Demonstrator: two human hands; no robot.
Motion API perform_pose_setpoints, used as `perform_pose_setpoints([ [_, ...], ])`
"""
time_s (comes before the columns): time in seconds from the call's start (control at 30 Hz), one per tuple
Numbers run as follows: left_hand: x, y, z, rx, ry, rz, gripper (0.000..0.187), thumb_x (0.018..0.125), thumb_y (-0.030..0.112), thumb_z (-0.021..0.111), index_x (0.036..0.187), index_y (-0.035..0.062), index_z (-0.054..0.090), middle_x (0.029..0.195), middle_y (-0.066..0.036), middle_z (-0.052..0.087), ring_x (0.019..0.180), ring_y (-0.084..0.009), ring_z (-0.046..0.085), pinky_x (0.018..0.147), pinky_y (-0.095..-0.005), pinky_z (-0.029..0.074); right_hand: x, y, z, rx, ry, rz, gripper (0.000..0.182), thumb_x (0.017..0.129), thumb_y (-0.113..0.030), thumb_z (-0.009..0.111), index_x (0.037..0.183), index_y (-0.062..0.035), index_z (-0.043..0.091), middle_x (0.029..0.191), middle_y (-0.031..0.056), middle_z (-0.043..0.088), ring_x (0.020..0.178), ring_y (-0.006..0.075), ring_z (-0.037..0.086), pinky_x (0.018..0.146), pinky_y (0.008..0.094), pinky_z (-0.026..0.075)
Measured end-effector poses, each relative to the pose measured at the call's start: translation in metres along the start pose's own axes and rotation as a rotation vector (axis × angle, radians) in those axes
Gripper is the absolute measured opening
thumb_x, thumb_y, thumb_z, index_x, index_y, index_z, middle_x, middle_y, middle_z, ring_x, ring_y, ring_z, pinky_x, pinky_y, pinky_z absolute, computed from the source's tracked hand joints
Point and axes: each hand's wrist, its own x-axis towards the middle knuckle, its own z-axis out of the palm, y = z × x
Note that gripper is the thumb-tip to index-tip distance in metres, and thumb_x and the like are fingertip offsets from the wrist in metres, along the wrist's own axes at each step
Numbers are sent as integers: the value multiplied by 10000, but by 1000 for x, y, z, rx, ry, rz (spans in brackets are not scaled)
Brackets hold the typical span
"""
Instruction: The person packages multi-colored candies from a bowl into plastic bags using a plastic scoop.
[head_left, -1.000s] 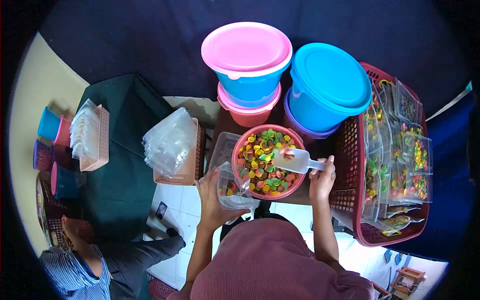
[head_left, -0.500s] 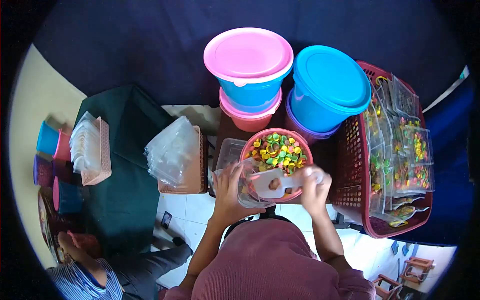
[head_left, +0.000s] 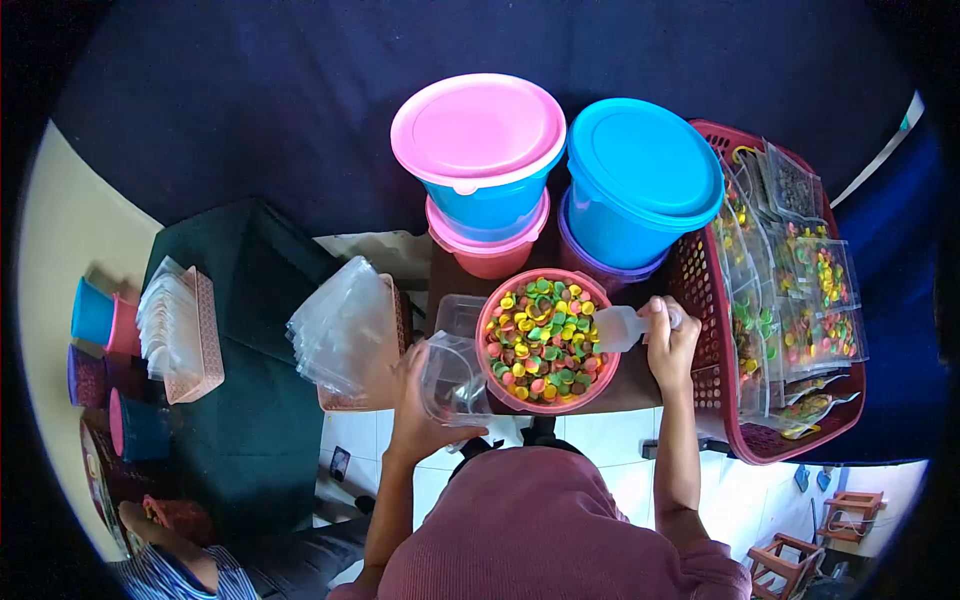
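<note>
My left hand point(head_left: 408, 405) is wrapped round a clear plastic bag point(head_left: 455, 380), its mouth spread wide beside the pink bucket. Small colored, cup-shaped pieces point(head_left: 545, 335) in yellow, green, pink and brown fill the round pink bucket point(head_left: 487, 372) in front of me. On the right, my right hand point(head_left: 668, 345) grips the handle of a whitish translucent scoop point(head_left: 620, 328), whose blade is over the bucket's right rim. A clear plastic box point(head_left: 460, 312) stands behind the bag, partly hidden.
Lidded buckets, one pink-topped point(head_left: 480, 130) and one blue point(head_left: 648, 165), stand stacked at the back. A maroon basket point(head_left: 700, 300) at right holds several filled bags point(head_left: 825, 285). Flat bags point(head_left: 345, 325) lie over a basket at left. Another person's arm point(head_left: 165, 545) shows at lower left.
The scoop has moved right, away from the bag to the bucket's right rim. My left hand and the bag have shifted left, uncovering more of the colored pieces.
</note>
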Motion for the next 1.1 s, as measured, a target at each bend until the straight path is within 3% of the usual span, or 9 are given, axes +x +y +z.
perform_pose_setpoints([
  [0.1, -9, -5, -2, -3, 9, -75, 1176, 326, 364, 845, 1258, -7, 231, 1237, -190, 324, 1153, -350, 295, 959, -441, 237, -9, 9, -4, -95, -34, 43, 265, 842, -160, 490, 647, 10, 547, 488, 124, 478, 395, 164, 481, 407, 274, 361],
  [0.3, -28, -1, 16, 52, 17, -134, 1164, 325, 396, 834, 1256, 17, 247, 1234, -178, 333, 1142, -355, 300, 959, -463, 211, -23, 14, 9, -306, -188, -290, 152, 779, -156, 584, 669, -51, 573, 515, 106, 536, 460, 247, 559, 410, 320, 416],
  [0.33, -32, -1, 21, 35, 25, -160, 1164, 326, 396, 834, 1258, 19, 247, 1236, -180, 331, 1144, -357, 298, 961, -473, 200, -23, 15, 11, -283, -257, -244, 171, 816, -134, 517, 693, -18, 543, 524, 136, 516, 457, 294, 538, 413, 336, 403],
  [0.57, -40, 18, 34, 5, 59, -264, 1197, 308, 375, 840, 1278, 30, 229, 1258, -198, 309, 1174, -366, 276, 984, -515, 124, -24, 1, 36, -587, -443, -227, 145, 815, -168, 527, 795, -30, 568, 476, 157, 507, 425, 307, 535, 395, 376, 425],
  [0.7, -44, 23, 37, 34, 77, -275, 1198, 301, 362, 843, 1276, 27, 234, 1265, -206, 301, 1195, -365, 260, 994, -518, 101, -23, 28, 33, -355, -308, -239, 137, 833, -126, 490, 800, -12, 559, 524, 152, 526, 449, 287, 558, 388, 369, 420],
  [0.77, -47, 23, 38, 30, 80, -292, 1195, 301, 363, 842, 1274, 26, 237, 1265, -206, 300, 1198, -364, 257, 997, -518, 96, -17, 24, 21, -163, -183, -59, 222, 855, -158, 470, 721, 3, 543, 507, 152, 532, 425, 261, 563, 378, 330, 411],
  [0.83, -48, 21, 39, 7, 74, -292, 1201, 301, 364, 843, 1281, 39, 228, 1274, -198, 292, 1200, -363, 253, 996, -522, 97, -19, 36, 12, -120, -61, -40, 312, 886, -171, 407, 656, 13, 512, 488, 84, 465, 409, 143, 491, 390, 267, 347],
  [0.9, -48, 20, 39, 18, 60, -286, 1205, 300, 357, 845, 1284, 48, 223, 1278, -193, 289, 1202, -360, 252, 995, -516, 107, -30, 45, 6, 34, -37, 168, 325, 891, -174, 401, 659, 18, 523, 523, 62, 489, 437, 100, 490, 405, 238, 360],
  [1.1, -34, 14, 38, 20, -23, -222, 1204, 310, 361, 844, 1292, 67, 211, 1286, -185, 283, 1198, -357, 255, 990, -502, 134, -72, 75, 32, 338, 133, 316, 293, 908, -178, 377, 671, -30, 466, 571, -29, 423, 511, 25, 398, 460, 182, 329],
])
